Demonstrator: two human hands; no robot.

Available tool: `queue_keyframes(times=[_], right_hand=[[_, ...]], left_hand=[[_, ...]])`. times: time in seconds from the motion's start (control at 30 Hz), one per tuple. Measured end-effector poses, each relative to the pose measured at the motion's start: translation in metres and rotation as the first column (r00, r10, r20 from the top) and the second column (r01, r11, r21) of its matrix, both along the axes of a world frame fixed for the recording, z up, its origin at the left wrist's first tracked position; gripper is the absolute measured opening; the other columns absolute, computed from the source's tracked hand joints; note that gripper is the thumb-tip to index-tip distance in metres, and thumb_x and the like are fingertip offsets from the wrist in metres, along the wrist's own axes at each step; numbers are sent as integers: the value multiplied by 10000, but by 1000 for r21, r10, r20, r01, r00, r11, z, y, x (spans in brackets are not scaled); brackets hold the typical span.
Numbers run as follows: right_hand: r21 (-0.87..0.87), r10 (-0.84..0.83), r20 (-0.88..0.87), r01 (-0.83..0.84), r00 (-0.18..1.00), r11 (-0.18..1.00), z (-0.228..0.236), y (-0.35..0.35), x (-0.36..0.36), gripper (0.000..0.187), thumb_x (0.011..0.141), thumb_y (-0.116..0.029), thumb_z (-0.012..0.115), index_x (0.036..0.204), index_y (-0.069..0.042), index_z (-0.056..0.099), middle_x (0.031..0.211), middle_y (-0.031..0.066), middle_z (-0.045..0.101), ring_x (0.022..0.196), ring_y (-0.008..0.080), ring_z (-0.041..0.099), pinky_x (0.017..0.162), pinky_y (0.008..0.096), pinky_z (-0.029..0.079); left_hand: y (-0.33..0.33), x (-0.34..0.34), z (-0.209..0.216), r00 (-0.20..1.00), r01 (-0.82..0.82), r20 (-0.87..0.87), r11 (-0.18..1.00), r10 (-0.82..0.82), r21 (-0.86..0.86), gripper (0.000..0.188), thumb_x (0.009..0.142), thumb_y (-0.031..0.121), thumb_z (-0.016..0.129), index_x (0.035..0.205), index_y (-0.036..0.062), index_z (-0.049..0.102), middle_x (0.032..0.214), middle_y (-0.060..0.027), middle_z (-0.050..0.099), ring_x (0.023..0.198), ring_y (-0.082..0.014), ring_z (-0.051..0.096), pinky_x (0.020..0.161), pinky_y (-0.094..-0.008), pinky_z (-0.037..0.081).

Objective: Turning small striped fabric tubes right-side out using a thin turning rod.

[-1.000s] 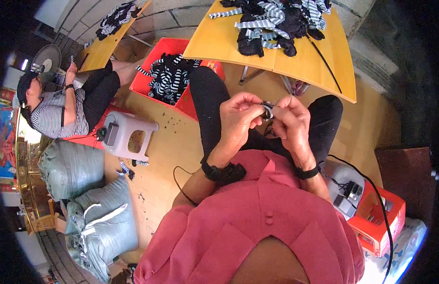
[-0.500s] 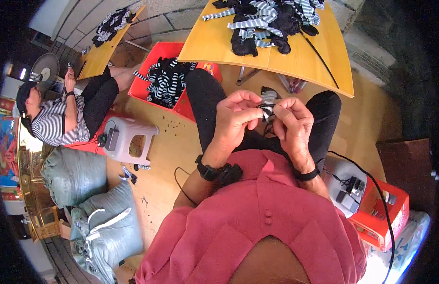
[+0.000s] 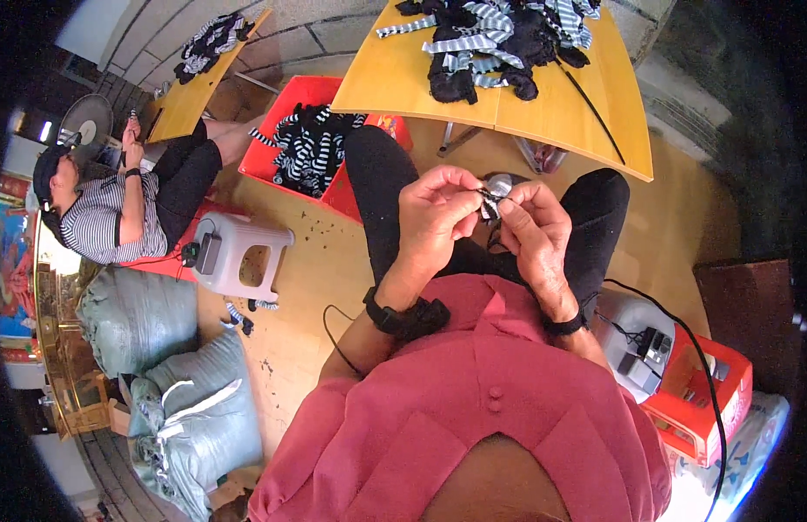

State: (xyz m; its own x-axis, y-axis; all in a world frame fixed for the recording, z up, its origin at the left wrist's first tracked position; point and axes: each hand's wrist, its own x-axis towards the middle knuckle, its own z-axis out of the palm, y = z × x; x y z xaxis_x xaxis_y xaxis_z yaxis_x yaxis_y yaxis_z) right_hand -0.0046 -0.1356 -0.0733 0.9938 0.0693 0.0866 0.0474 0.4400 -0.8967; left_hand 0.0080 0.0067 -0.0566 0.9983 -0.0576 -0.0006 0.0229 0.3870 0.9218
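Tied sack (image 3: 228, 439): grey-green, on floor.
Plastic stool (image 3: 234, 245): pale grey.
Crate (image 3: 353, 193): red, holding striped strips (image 3: 310, 161).
Left hand (image 3: 431, 217): grip pinched, thumb against finger, on the piece's left edge.
Striped fabric piece (image 3: 490, 207): black and white, between both hands, above the lap; partly finger-covered.
Right hand (image 3: 536, 226): grip likewise pinched, right edge. Risk: a slackened pinch could drop the piece; uneven pulling could twist it.
Table (image 3: 577, 130): yellow, bearing heaped cloth (image 3: 486, 56).

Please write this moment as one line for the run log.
left hand: pinching striped fabric piece; right hand: pinching the same piece; red bin: striped strips inside; yellow table: fabric heap on top
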Motion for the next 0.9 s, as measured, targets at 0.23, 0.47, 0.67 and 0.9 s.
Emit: queue_keyframes(times=[0.23, 0.47, 0.67, 0.9], right_hand=[[-23, -172, -35, 171, 985, 985, 6, 1, 1, 56, 869, -46, 559, 833, -25, 522, 622, -12, 507, 453, 32, 388, 379, 183, 280], [35, -78, -95, 82, 992, 996, 9, -11, 5, 67, 870, -65, 552, 828, -17, 533, 565, -8, 482, 370, 41, 344, 341, 187, 225], [12, -96, -80, 97, 992, 995, 7, -12, 1, 77, 864, -77, 572, 837, -13, 538, 552, 0, 486, 352, 45, 325, 324, 203, 204], [-34, 13, -101, -16, 995, 999, 8, -17, -3, 80, 866, -85, 573, 866, -8, 550, 572, -8, 501, 383, 44, 362, 339, 202, 237]], left_hand=[[-2, 3, -8, 972, 180, -76, 915, -221, -360, 126, 764, -58, 549, 828, 50, 537, 662, -5, 505, 462, -62, 416, 403, -184, 305], [0, 10, -10, 954, 254, -72, 911, -291, -324, 145, 738, -64, 571, 854, 20, 548, 691, -27, 540, 489, -99, 483, 430, -218, 377], [-3, 8, -8, 999, 29, 15, 999, -30, 13, 154, 722, -70, 629, 864, -12, 618, 717, -62, 618, 520, -92, 541, 465, -209, 431], [-8, -5, -9, 986, -53, 164, 982, 23, 183, 98, 758, -61, 610, 842, -14, 625, 722, -37, 626, 552, -50, 542, 466, -176, 432]])
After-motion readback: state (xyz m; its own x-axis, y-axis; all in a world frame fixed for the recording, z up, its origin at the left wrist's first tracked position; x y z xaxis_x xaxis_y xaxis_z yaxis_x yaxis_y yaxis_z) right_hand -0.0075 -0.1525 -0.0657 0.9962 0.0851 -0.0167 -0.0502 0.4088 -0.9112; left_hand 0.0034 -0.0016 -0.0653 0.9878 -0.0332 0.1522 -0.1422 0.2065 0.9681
